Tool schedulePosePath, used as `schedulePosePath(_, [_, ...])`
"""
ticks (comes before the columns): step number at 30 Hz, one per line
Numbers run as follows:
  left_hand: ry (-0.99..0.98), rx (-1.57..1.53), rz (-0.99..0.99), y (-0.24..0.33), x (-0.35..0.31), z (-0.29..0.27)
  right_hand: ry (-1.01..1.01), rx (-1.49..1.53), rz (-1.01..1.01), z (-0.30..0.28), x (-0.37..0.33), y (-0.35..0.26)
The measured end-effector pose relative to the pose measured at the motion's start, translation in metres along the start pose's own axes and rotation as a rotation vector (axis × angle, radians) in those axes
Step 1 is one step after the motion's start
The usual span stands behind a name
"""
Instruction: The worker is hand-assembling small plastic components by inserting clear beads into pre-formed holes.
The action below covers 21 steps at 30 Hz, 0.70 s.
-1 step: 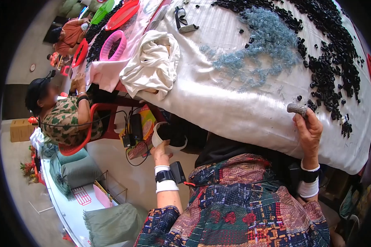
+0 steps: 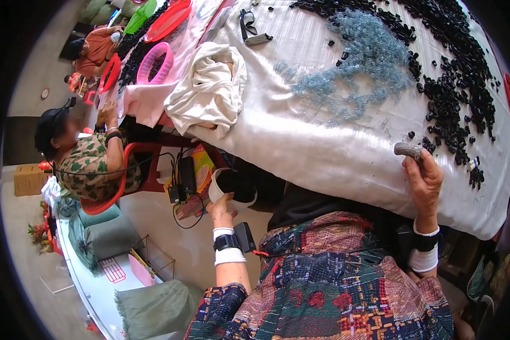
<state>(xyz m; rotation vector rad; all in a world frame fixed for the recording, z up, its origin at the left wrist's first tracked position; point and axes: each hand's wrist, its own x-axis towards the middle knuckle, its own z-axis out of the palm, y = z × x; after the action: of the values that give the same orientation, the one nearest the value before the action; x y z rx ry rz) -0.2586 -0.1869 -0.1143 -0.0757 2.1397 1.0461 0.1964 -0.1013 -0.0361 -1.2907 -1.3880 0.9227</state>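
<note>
Nothing has visibly shifted since the earlier frame: both hands and the items around them keep their places. One short, dark grey, rounded piece (image 2: 407, 149) is in the right hand (image 2: 425, 177), pinched between the thumb and the fingers, which are closed around its right end while the left end sticks out free. It is held above the near edge of the cloth-covered tabletop (image 2: 300, 150), on the right. Just beyond it and to its right spread many small black pieces (image 2: 450, 93), scattered loosely near the hand and thicker farther back. Left of these, a heap of small clear bluish pieces (image 2: 377, 54) lies on the same cloth.

Down by the left side, the left hand (image 2: 221, 211) is at the rim of a white bucket (image 2: 215, 190) with dark contents; I cannot tell how far it is open or whether it grips the rim. Farther up the tabletop lie a crumpled white cloth (image 2: 209, 85) and a second grey piece (image 2: 259, 39), beside a black-framed object (image 2: 247, 21). Beyond the cloth is a pink basket (image 2: 168, 59). A co-worker in a leaf-patterned top (image 2: 88, 167) sits at the left on a red chair (image 2: 131, 152).
</note>
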Motion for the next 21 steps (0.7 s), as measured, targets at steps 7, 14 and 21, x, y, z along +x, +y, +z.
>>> schedulePosePath(7, [0.257,0.239,0.213,-0.014,0.032,0.003,-0.007,0.006,-0.054,0.004,0.001,-0.004])
schedulePosePath(14, [0.305,0.401,0.340,0.015,-0.013,0.015,0.010,-0.016,-0.058,0.004,0.001,-0.008])
schedulePosePath(21, [0.392,0.646,0.444,0.029,-0.020,0.013,0.009,-0.072,-0.155,0.002,0.000,0.002])
